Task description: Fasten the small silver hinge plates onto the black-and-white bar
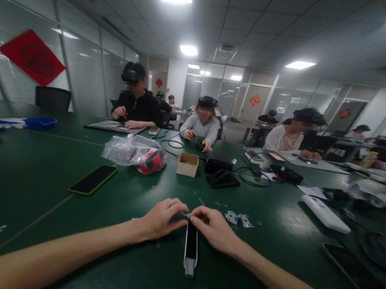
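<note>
At the far end of a narrow black strip with a pale edge and a grey end piece (191,249), my two hands meet, fingertips nearly touching. My left hand (162,218) is pinched around something small that I cannot make out. Thumb and fingers of my right hand (213,228) are pressed together at the strip's top end, which they partly cover. Small grey metal plates (238,219) lie just beyond my right hand, with tiny bits scattered near them.
On the green table (111,269) are a green-edged phone (93,179), a plastic bag with red items (135,152), a small open box (187,164), a black stand (223,179), a white device (325,214) and cables at right. People sit across the table.
</note>
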Demonstrator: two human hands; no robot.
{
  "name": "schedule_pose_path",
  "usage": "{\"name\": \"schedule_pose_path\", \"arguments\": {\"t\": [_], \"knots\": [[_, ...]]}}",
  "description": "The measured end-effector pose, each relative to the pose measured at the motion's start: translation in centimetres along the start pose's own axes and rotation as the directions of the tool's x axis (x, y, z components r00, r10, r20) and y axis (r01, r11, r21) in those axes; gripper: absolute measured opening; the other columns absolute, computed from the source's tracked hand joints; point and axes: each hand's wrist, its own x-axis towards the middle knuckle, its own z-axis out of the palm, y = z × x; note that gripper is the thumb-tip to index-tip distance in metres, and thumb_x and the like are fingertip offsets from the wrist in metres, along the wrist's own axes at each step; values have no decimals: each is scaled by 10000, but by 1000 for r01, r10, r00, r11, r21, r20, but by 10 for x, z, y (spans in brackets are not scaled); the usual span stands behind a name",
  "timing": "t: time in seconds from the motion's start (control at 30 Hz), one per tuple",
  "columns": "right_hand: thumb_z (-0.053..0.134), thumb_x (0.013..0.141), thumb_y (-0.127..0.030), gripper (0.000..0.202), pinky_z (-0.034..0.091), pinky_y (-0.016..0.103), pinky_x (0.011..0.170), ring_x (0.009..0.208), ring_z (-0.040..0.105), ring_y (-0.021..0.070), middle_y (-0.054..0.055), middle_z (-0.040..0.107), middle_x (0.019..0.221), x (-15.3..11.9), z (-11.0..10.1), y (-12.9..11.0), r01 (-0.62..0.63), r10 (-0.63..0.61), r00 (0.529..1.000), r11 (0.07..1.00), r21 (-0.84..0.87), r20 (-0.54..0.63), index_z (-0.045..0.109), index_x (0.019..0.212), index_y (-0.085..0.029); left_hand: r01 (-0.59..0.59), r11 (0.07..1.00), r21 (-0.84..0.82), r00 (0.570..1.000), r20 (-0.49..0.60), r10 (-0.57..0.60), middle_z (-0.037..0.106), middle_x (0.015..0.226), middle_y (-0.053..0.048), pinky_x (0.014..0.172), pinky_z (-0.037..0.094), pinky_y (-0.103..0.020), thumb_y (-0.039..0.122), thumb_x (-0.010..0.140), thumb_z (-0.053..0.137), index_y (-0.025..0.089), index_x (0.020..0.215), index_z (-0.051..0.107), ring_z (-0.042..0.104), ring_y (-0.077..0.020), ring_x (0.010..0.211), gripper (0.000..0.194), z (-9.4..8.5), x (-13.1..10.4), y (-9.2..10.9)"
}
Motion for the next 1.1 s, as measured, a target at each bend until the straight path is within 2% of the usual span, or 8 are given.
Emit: {"name": "schedule_pose_path", "arguments": {"t": [0.1,0.47,0.87,1.1], "knots": [[497,883,-310,218,416,253,638,729,562,141,26,650,837,0,1,-1,0,0,1000,1000,-8,-4,650,917,-157,-47,999,-14,999,-23,47,598,906,-41,737,467,-275,266,901,515,175,993,546,568,-155,816,133,2,0,-3],[492,885,-276,205,423,262,683,778,577,158,36,651,852,-3,3,-5,15,-16,1000,999,-36,-27,651,911,-150,-109,994,3,993,-42,109,631,885,-46,728,473,-257,277,906,520,164,968,590,592,-145,793,147,3,1,-3],[479,898,-316,224,430,266,683,777,571,158,37,643,856,-1,6,-3,0,-5,998,996,-85,-60,644,913,-166,-60,998,-16,998,-15,59,632,907,-57,760,482,-268,315,882,552,167,971,596,596,-155,826,178,5,-1,-6],[476,901,-315,224,434,279,711,807,574,165,39,647,877,-2,5,-7,-9,5,999,994,-107,-41,650,917,-175,-40,999,21,999,-24,40,633,881,-46,725,481,-254,278,888,527,174,932,601,598,-144,792,135,5,0,-5]]}}
